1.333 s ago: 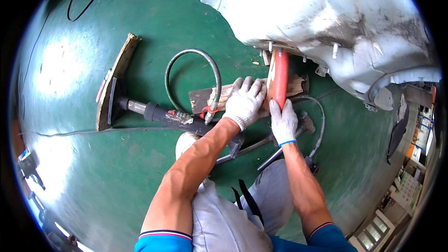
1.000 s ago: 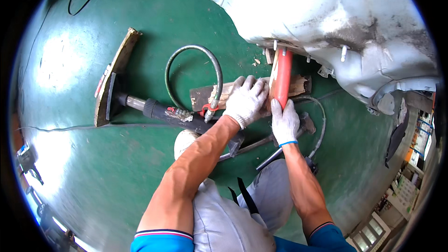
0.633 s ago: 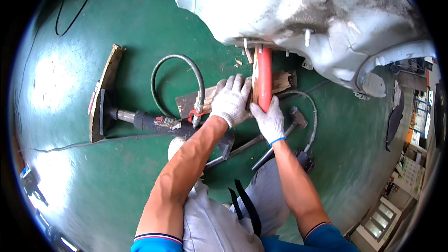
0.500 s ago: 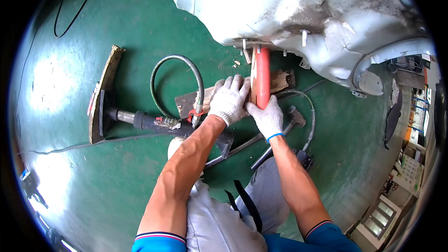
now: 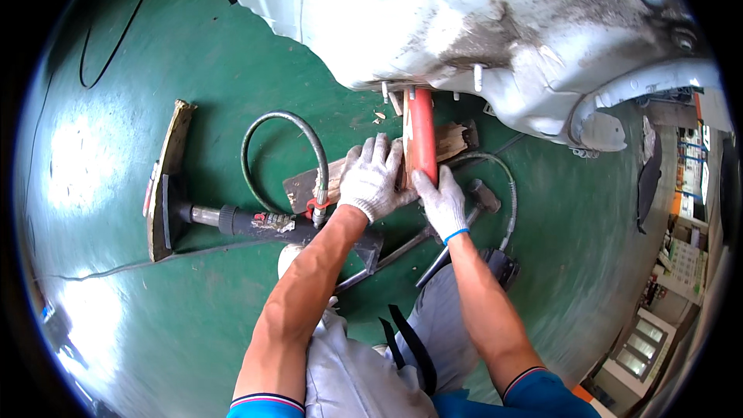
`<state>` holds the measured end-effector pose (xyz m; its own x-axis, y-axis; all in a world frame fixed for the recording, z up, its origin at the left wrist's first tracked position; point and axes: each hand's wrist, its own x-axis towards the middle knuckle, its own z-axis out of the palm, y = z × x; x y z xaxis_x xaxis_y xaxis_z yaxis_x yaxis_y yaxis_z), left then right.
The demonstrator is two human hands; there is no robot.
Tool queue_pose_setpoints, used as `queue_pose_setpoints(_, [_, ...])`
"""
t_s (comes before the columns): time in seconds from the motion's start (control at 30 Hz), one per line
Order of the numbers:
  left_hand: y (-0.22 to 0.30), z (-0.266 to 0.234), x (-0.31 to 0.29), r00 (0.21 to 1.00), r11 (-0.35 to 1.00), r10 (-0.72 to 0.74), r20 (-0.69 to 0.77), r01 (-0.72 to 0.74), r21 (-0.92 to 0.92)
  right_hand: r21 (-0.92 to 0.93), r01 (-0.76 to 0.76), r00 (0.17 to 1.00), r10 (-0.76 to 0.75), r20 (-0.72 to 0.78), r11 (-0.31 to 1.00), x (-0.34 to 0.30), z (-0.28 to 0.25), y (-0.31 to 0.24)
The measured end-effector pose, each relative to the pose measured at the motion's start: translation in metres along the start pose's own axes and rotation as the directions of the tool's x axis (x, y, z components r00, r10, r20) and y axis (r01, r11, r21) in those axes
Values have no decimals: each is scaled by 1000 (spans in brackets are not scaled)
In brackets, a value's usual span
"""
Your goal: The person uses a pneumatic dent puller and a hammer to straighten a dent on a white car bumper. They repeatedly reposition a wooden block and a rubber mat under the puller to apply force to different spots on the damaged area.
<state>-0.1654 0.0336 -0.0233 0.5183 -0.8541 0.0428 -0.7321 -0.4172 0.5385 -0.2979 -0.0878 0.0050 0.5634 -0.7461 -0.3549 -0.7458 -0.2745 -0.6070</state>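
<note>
A red tube (image 5: 420,139) reaches from under the dirty white vehicle body panel (image 5: 402,23) toward me. A pale strip of wood (image 5: 407,128) lies along its left side. My left hand (image 5: 373,184), in a white knit glove, is laid flat beside the tube with fingers stretched forward over a wooden board (image 5: 453,142). Its thumb side is close to the tube. My right hand (image 5: 443,205), gloved too, holds the near end of the tube between thumb and fingers. The tube's far end is hidden under the panel.
On the green floor at left lies a black hydraulic ram (image 5: 251,220) with a curved wooden block (image 5: 165,186) at its end. A looped hose (image 5: 282,116) rises from it. A hammer (image 5: 486,195) and another hose (image 5: 511,193) lie by my right hand.
The view has shifted, so the floor items and panel sit slightly lower and further left. Both hands stay at the red tube, the right still gripping its near end.
</note>
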Motion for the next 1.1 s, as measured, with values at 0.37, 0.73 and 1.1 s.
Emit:
queue_pose_setpoints(0.37, [2, 2, -4, 998, 1000, -22, 56, 23, -20, -272, 149, 893, -247, -376, 951, 19, 38, -2])
queue_pose_setpoints(0.73, [7, -14, -2, 992, 1000, -18, 125, 20, -9, -192, 138, 907, -202, -369, 972, 25, 39, 0])
queue_pose_setpoints(1.1, [-13, -78, -181, 889, 807, -415, -195, 260, -531, 253, 229, 964, -182, -195, 940, 29, -7, 31])
